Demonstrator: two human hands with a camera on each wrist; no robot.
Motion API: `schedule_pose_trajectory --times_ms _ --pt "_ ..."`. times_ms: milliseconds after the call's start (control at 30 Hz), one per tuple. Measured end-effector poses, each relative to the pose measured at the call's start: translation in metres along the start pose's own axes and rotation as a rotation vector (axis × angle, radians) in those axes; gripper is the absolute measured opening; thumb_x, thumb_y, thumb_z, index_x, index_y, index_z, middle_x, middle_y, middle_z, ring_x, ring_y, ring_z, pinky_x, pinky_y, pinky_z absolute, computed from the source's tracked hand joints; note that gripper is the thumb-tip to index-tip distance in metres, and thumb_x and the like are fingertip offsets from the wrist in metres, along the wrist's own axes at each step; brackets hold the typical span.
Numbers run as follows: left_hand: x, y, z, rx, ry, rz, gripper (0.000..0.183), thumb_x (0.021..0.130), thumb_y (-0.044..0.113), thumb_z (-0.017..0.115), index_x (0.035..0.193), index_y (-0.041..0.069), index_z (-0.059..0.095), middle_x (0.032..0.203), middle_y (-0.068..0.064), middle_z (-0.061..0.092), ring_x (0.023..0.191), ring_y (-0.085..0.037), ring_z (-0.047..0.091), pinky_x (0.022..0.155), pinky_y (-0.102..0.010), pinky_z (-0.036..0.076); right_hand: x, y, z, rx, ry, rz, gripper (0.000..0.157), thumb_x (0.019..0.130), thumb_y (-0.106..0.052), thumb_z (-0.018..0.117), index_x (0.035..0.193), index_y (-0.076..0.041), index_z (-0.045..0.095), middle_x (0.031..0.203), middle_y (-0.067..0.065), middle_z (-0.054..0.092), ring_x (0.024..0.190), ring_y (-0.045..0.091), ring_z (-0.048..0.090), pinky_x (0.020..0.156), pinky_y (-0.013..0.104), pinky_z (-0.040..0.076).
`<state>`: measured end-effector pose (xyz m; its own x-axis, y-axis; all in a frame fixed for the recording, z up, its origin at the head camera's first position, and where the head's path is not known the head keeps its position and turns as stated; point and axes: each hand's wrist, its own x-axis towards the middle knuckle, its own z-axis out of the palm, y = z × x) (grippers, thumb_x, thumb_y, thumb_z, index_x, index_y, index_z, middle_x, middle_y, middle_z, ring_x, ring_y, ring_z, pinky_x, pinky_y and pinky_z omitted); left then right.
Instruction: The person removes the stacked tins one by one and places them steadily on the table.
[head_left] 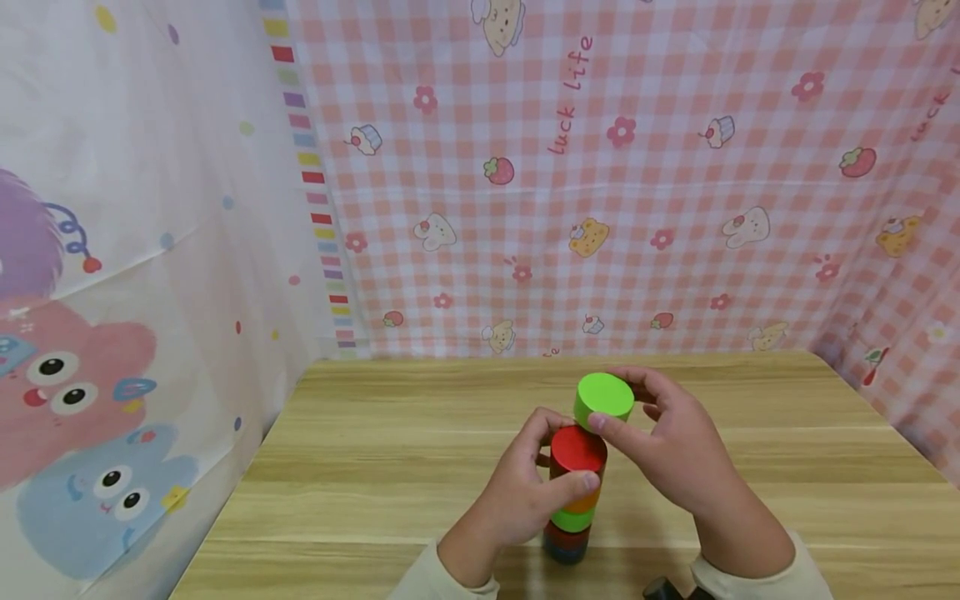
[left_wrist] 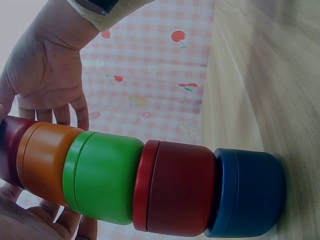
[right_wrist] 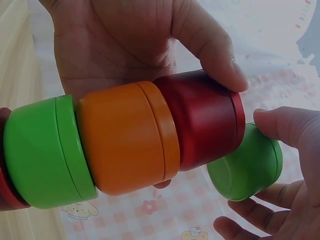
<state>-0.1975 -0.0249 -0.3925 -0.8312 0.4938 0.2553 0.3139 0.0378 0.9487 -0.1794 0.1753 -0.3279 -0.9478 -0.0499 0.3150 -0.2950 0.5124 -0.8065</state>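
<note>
A column of small lidded tins stands on the wooden table. From the bottom up come a blue tin point(left_wrist: 250, 192), a red tin point(left_wrist: 182, 189), a green tin point(left_wrist: 107, 177), an orange tin point(right_wrist: 125, 140) and another red tin point(head_left: 578, 450). My left hand point(head_left: 517, 483) grips the upper red tin, its thumb across the near side and its other fingers partly hidden behind. Between thumb and fingers my right hand point(head_left: 678, 454) holds a second green tin point(head_left: 604, 397) by its sides. That tin is at the upper red tin's far right edge, slightly higher and not centred over it.
Wood-grain table point(head_left: 360, 467) spreads to both sides of the column. A dark object point(head_left: 663, 588) lies by the right sleeve at the near edge, partly cut off. A pink checked cloth point(head_left: 540, 200) hangs behind, and a white cartoon-print cloth point(head_left: 187, 333) at the left.
</note>
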Motion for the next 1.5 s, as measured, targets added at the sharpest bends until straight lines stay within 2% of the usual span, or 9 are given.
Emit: schedule_pose_trajectory --times_ms 600,1500 --pt "0.000 -0.002 0.000 -0.015 0.005 -0.002 0.039 0.095 0.026 0.073 0.128 0.022 0.053 0.123 0.007 0.064 0.118 -0.015 0.056 0.098 -0.038 0.044 0.003 0.003 -0.003 0.006 0.026 0.028 0.056 0.095 -0.033 0.079 0.139 -0.005 0.059 0.126 0.012 0.067 0.122 0.031 0.059 0.109 0.065 0.040" --pt "0.000 -0.001 0.000 -0.017 0.002 -0.006 0.040 0.095 0.026 0.074 0.128 0.021 0.053 0.122 0.008 0.064 0.118 -0.015 0.056 0.098 -0.038 0.045 0.013 0.021 0.002 -0.006 0.028 0.060 0.060 0.095 -0.032 0.079 0.143 -0.004 0.056 0.133 0.015 0.065 0.123 0.032 0.058 0.108 0.065 0.040"
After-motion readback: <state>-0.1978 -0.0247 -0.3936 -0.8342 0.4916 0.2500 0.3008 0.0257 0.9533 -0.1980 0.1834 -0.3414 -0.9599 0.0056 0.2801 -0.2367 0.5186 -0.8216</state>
